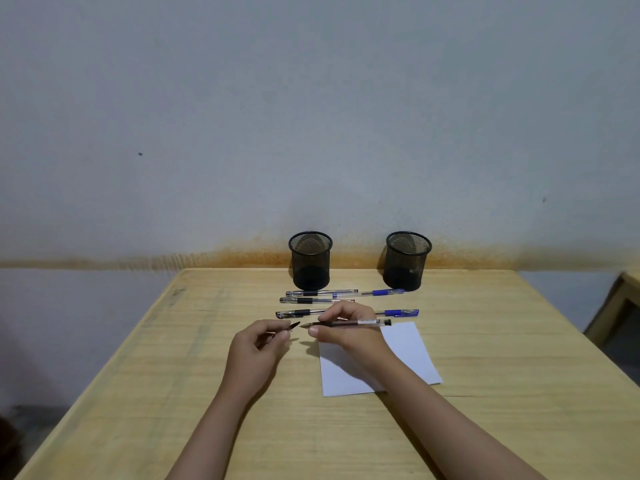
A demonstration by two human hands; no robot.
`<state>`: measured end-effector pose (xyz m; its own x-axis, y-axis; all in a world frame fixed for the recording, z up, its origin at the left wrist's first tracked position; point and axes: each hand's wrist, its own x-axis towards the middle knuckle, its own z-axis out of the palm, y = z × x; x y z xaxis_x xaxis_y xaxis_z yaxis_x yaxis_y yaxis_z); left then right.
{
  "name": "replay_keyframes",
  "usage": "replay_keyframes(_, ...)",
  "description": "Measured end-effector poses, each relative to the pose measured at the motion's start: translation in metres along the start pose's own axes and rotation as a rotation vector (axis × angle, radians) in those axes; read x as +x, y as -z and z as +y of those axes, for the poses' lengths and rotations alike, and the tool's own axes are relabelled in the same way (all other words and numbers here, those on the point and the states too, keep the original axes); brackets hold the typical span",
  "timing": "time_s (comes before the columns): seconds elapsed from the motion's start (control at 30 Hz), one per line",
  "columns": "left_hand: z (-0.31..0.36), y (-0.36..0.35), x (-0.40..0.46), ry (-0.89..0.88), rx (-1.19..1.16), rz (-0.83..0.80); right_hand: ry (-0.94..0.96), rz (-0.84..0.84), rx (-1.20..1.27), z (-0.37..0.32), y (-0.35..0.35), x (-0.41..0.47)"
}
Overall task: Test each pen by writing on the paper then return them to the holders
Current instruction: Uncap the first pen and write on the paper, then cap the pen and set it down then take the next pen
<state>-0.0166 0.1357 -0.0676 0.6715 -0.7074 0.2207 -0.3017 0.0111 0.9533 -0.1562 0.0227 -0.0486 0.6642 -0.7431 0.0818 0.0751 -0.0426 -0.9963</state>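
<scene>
Two hands: our right hand (pixel 341 327) pinches a clear black-ink pen (pixel 349 323), label unreadable; our left hand (pixel 258 344) pinches its cap (pixel 293 326).

A plain room study corner: pale wooden desk (pixel 485 427) against a stained bluish wall (pixel 311 116), mesh pen holders (pixel 310 261).

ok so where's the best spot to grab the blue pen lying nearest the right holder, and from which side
Pinch the blue pen at its blue grip section near the right end, coming straight down from above. It lies flat and crosswise on the table, just in front of the right holder, so a low approach from behind looks blocked. The right hand is nearer, but it already holds a pen.
</scene>
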Motion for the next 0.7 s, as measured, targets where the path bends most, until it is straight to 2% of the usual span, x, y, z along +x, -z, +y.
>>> replay_keyframes(0.27, 0.0022, -0.0004, -0.0042, -0.026, -0.048, -0.083, 0.016, -0.075, -0.127, 0.0, -0.0037, -0.0043)
replay_keyframes(0.5, -0.0003, 0.0027, -0.0013, 0.055, -0.168, -0.137, 0.004, -0.171, 0.072, -0.0021, -0.0067, -0.0096)
replay_keyframes(0.7, -0.002, 0.0085, -0.0023, 0.008, -0.216, -0.199, 0.307, -0.091, -0.327, 0.0016, -0.0094, -0.0086)
